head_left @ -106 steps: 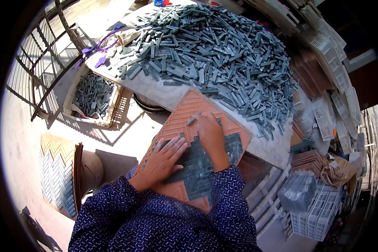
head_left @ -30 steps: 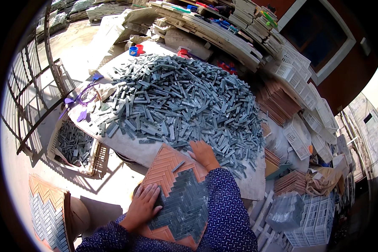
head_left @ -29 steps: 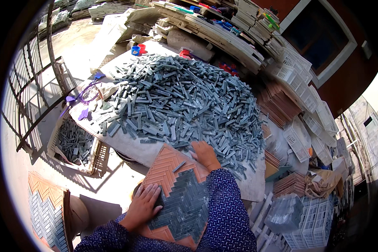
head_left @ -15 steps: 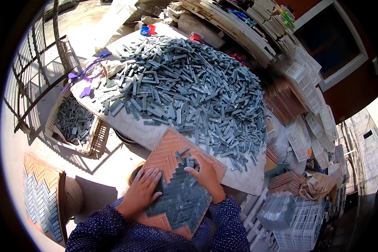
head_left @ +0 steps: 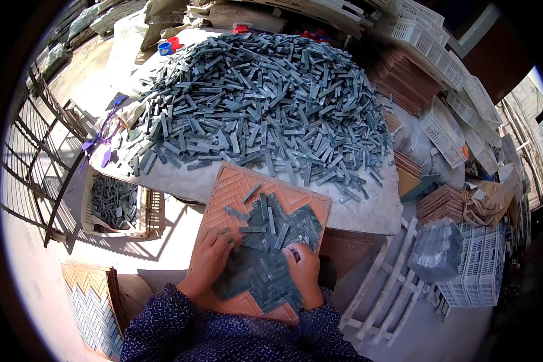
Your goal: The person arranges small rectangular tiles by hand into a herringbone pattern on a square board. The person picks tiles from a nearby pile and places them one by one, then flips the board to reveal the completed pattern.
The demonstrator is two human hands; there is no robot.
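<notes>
An orange board with a grooved herringbone pattern (head_left: 225,181) leans from my lap against the table edge. Dark grey-green stone strips (head_left: 271,271) fill its lower and right grooves. Several loose strips (head_left: 253,229) lie scattered over its middle, at odd angles to the pattern. At the left side of the board rests my left hand (head_left: 211,256), its fingers curled in; what they hold, if anything, is hidden. My right hand (head_left: 304,271) is closed over the filled right part, a dark patch showing between thumb and forefinger that I cannot make out.
A large heap of stone strips (head_left: 265,102) covers the table (head_left: 368,208). Left of it stand a crate of strips (head_left: 90,211) and a stack of boards (head_left: 93,301). White crates (head_left: 473,271), orange boards (head_left: 440,202) and a slatted pallet (head_left: 386,289) are at the right.
My right hand has moved down and right from the board's middle, where it held strips. More loose strips now lie there. My left hand, flat before, has curled. The view has shifted.
</notes>
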